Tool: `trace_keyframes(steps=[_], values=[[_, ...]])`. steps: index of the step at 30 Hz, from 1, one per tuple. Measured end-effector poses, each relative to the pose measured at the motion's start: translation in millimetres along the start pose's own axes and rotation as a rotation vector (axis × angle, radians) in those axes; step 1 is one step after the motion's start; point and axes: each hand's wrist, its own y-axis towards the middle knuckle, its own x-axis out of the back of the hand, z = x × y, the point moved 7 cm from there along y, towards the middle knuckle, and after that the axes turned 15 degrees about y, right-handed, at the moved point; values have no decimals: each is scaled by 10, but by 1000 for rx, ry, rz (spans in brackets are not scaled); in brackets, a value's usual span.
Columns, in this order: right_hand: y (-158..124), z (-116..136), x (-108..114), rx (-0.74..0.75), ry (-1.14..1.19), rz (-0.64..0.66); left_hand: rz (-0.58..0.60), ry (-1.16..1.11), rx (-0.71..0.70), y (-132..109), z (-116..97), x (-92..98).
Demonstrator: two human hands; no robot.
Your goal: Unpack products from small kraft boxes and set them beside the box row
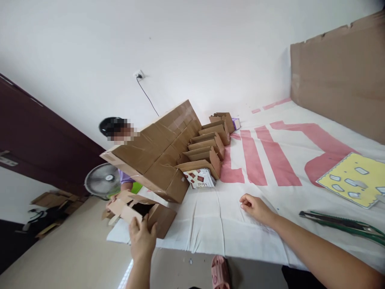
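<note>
At the near left corner of the tabletop (207,226), beside the end of a large cardboard partition (156,156), one small carton (164,220): brown board, its top standing open, a dark hollow showing within, a flap (129,214) lying towards the wearer. Handling, by judgement: the carton is probably weighing little, though the dark hollow is hiding any contents; its walls are looking stiff along the folds, while the loose flap is likely to be bending easily. The matte board is seeming dry rather than slippery; it is hardly fragile, but thin panels could be creasing under a hard squeeze. Best hold, by judgement: opposite side walls, low and near the corners, are offering the firmest purchase; the flap alone is offering the weakest. Left hand (142,239): reaching forward from the near edge, palm turned down, bent fingers touching the flap and near rim, thumb standing apart; whether it is truly gripping, one cannot tell. Right hand (255,208): resting on the white cloth well apart from the carton, forearm slanting in from the lower right, fingers curling loosely inward, nothing visible in them. Co-worker's hand (111,200): touching the carton's far end.
</note>
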Motion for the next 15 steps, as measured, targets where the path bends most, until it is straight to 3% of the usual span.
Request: trace_keyframes(steps=[5,10,12,15], values=[[9,-7,-2,17,-5,5,-47,60,-69,-297,-290,-20],[-20,63,-22,89,-4,10,-197,108,-201,-972,-907,313],[-94,215,-72,200,-13,2,-294,106,-297,-1318,-1215,506],[-327,631,-232,502,-73,12,-384,57,-499,-1802,-1690,751]])
